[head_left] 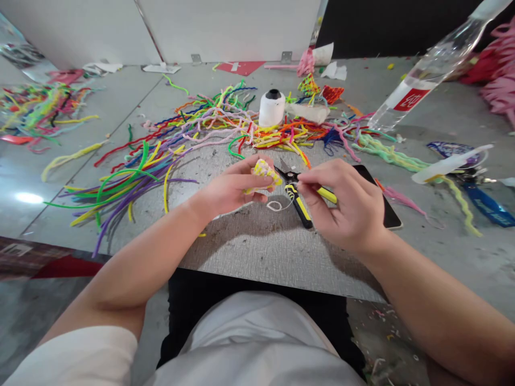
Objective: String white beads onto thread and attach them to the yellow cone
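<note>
My left hand (229, 187) is closed on a small yellow and pale pink woven piece (265, 174), pinched between thumb and fingers above the table. Across from it, my right hand (346, 198) has thumb and forefinger pressed together. A thin white thread (276, 206) loops below the woven piece and runs up towards those right fingertips. Whether a needle is also between them cannot be seen. Snips with yellow and black handles (300, 206) lie on the table between the hands, one handle partly behind my right fingers. A dark phone (392, 217) is partly hidden by my right hand.
Many colourful fuzzy cords (193, 128) spread over the grey table (237, 241). A white thread cone (271, 110) stands behind my hands. A clear bottle (426, 80), a white glue bottle (446, 165) and a blue strap (488, 203) are on the right. Another cord pile (44, 110) lies far left.
</note>
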`<control>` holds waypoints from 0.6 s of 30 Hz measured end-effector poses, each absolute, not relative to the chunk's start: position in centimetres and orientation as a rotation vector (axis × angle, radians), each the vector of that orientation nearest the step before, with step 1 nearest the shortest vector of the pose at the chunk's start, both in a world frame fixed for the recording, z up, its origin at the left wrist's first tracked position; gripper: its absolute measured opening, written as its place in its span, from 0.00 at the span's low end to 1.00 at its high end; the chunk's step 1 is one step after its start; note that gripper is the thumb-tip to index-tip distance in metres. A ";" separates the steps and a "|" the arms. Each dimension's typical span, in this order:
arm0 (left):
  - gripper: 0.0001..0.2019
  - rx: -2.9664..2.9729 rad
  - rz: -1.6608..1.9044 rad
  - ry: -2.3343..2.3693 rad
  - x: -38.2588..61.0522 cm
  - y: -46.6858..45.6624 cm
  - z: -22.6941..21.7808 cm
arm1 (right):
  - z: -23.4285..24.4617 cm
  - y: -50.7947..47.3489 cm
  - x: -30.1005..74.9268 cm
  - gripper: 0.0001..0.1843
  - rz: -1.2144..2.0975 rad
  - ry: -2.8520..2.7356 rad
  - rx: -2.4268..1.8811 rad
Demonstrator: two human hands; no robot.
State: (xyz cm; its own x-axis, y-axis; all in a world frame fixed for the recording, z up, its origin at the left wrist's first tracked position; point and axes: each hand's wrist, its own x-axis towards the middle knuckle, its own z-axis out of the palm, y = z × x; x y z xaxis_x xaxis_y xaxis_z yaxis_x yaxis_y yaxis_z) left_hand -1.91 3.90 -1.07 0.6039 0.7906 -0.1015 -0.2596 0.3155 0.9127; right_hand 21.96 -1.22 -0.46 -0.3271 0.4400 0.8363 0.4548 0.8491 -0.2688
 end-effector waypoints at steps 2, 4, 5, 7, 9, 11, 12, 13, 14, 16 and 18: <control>0.16 1.082 0.766 0.623 -1.7 3.5 -0.7 | 0.3 -2.0 21.9 0.16 0.010 -2.017 -0.544; 0.16 1.140 0.795 0.609 -1.4 3.1 -0.6 | 0.7 -2.4 21.9 0.19 0.062 -2.077 -0.461; 0.16 1.167 0.807 0.594 -1.3 2.9 -0.6 | 0.8 -2.5 22.1 0.20 0.057 -2.112 -0.435; 0.15 1.205 0.813 0.551 -1.1 2.7 -0.7 | 0.7 -2.4 22.4 0.19 -0.077 -2.171 -0.404; 0.13 1.234 0.795 0.487 -0.9 2.4 -0.8 | 0.5 -2.2 22.8 0.17 -0.285 -2.191 -0.405; 0.11 1.265 0.798 0.405 -0.8 2.2 -0.9 | 0.4 -2.2 23.1 0.15 -0.399 -2.168 -0.408; 0.11 1.285 0.812 0.366 -0.8 2.1 -0.9 | 0.3 -2.2 23.2 0.15 -0.409 -2.153 -0.399; 0.10 1.309 0.833 0.338 -0.8 2.1 -0.9 | 0.2 -2.3 23.2 0.14 -0.409 -2.138 -0.387; 0.09 1.337 0.861 0.321 -0.8 2.0 -0.9 | 0.1 -2.4 23.2 0.13 -0.408 -2.118 -0.372; 0.09 1.424 0.923 0.319 -0.9 2.0 -0.8 | -0.1 -2.6 23.0 0.12 -0.378 -2.068 -0.371; 0.09 1.541 0.985 0.344 -1.0 2.1 -0.8 | -0.3 -2.9 22.7 0.13 -0.313 -2.033 -0.405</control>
State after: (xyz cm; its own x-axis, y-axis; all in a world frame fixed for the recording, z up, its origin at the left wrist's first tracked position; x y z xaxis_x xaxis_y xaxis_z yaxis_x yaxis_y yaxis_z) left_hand -1.01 2.06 -0.82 0.5957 0.7039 0.3869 -0.3107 -0.2422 0.9191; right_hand 22.68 -2.88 -0.35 -0.4456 0.1526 0.8821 0.4107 0.9104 0.0499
